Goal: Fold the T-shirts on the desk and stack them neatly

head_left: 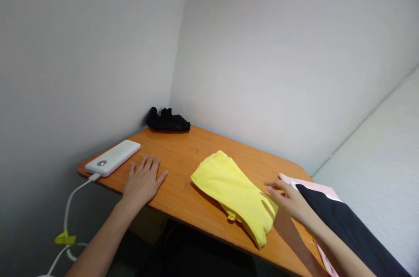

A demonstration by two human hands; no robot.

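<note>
A folded yellow cloth garment (234, 192) lies on the orange-brown wooden table (178, 165), its lower end close to the front edge. My left hand (144, 181) rests flat on the tabletop left of the cloth, fingers spread and holding nothing. Just off the cloth's right end hovers my right hand (288, 198), its fingers slightly bent and apart, with nothing seen between them. It casts a shadow over the cloth and table. Pink, white and black fabric (340, 211) lies beyond my right forearm at the table's right side.
A white power bank (113, 157) sits at the left edge. From it a white cable (67, 207) with a yellow tag (65, 238) hangs down. Crumpled black fabric (168, 120) lies in the far corner. Grey-white walls (278, 58) border the table's back and left.
</note>
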